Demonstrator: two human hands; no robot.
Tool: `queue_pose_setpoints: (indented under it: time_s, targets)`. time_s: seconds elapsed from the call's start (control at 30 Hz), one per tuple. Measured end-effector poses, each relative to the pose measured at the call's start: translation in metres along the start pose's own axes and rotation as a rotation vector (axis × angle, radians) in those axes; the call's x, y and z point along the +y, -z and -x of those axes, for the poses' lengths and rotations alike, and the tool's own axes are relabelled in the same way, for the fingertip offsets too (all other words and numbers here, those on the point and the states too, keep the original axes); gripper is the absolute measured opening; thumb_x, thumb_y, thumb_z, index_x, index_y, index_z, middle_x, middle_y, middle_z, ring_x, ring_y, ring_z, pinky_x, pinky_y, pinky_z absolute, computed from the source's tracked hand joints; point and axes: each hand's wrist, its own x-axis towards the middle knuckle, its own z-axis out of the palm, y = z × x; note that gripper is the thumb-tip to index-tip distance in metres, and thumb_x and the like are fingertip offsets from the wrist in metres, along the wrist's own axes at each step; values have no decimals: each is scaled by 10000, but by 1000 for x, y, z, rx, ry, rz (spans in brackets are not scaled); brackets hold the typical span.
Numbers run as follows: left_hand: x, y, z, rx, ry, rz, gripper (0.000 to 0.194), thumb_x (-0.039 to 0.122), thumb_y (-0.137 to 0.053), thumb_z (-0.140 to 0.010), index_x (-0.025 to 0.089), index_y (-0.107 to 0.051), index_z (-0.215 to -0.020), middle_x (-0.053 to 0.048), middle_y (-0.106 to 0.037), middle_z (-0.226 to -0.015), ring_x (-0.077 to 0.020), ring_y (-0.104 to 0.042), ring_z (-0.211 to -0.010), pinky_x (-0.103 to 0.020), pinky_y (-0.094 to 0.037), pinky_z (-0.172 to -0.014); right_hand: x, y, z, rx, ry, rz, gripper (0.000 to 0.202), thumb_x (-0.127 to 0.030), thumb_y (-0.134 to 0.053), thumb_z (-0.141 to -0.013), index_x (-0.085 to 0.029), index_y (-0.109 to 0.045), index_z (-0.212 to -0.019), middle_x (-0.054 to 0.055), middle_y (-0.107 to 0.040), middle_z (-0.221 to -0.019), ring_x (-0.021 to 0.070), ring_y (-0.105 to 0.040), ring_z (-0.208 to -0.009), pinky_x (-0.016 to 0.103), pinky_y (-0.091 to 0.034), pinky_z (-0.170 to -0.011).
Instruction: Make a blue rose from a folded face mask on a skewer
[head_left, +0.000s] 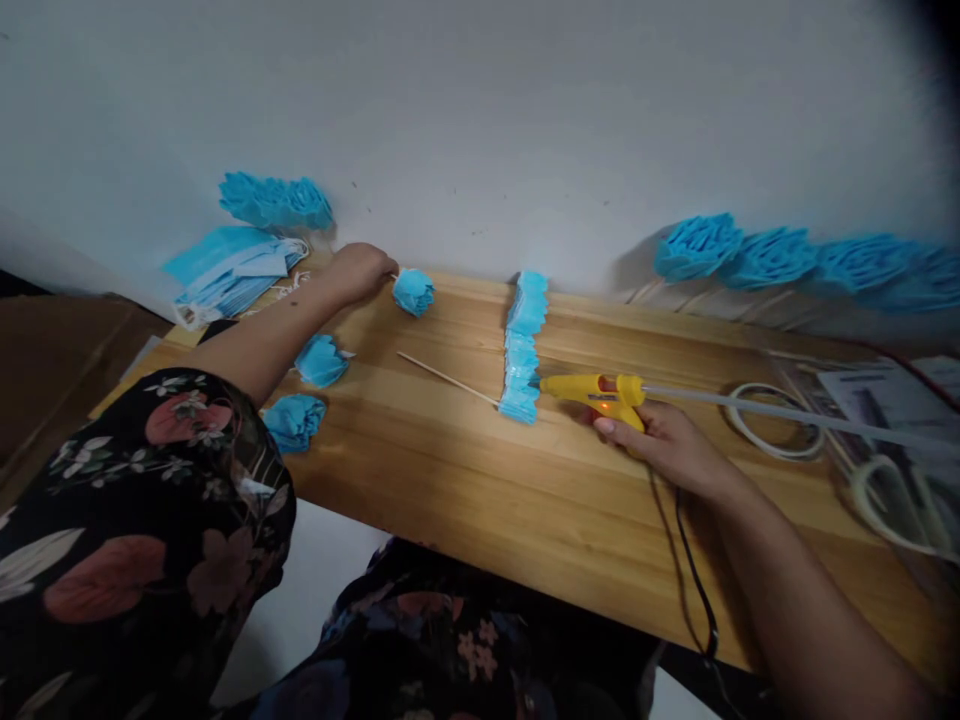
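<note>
A scalloped blue strip (520, 372) lies lengthwise away from the person on the wooden bench (420, 480), its gathered near part spread flat, which leaves its surface exposed. One end of a thin wooden stick (444, 376) meets its lower left side, the rest angling out over bare wood. From the other side, the nozzle of a yellow glue gun (574, 385) points at the strip's right edge; lying nearly level, the gun keeps its long translucent glue stick (720, 400) trailing clear to the right. The right hand (667, 437) grasps the gun's handle, thumb along its side, the forearm slanting up from the lower right.

The left hand (364, 270) reaches far across toward the wall (480, 120), knuckles up, fingertips drawn together beside a small blue rosette (415, 292); whether they pinch it cannot be told. Two more rosettes (322, 360) sit near that forearm, left of the working area. Stacked face masks (225, 270) lie beyond the arm, and larger blue flowers (697, 247) lean on the wall at right, apparently parked out of the way.
</note>
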Motion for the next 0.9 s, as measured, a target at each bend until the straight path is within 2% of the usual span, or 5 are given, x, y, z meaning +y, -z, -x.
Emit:
queue_pose_setpoints:
  time_s: [0.27,0.43,0.57,0.73,0.9]
  targets:
    - [-30,-3,18,-41,110,-43,458,257,-429,-1100,115,-790,-1345,-61,-820,-1242,-157,-581,-979,-305,-383,-834,-13,1,-1,1,6,-34,766,-1015,-691,-752,-272,-813,-892,73,-774,-803,282,-707,-743,415,-593,-713]
    - [-40,-8,15,-56,128,-7,459,242,-435,-1096,99,-767,-1379,-41,-803,-1323,-148,-529,-958,-286,-381,-842,-11,0,-1,13,-14,-16,791,-1034,-686,-726,-264,-804,-864,70,-743,-770,267,-680,-715,398,-568,-681]
    - [-40,3,20,-62,146,29,482,195,-484,-1079,137,-717,-1498,-32,-784,-1423,-168,-582,-1027,-295,-410,-866,-9,0,-1,19,-16,-3,782,-1025,-689,-733,-255,-775,-839,56,-718,-758,242,-635,-691,365,-506,-636]
    - [-48,36,62,-37,146,45,472,236,-529,-1094,141,-704,-1522,-68,-778,-1446,-200,-639,-1088,-301,-451,-904,-7,0,-2,7,-20,-22,772,-1006,-699,-738,-238,-743,-811,24,-644,-689,203,-555,-638,332,-437,-597]
    - [-73,50,120,-211,178,53,365,325,-595,-1033,194,-844,-1265,-1,-856,-1139,-179,-677,-933,-245,-417,-780,-1,-2,-4,25,-13,-12,786,-1011,-694,-733,-226,-708,-762,35,-638,-701,199,-548,-657,339,-421,-615]
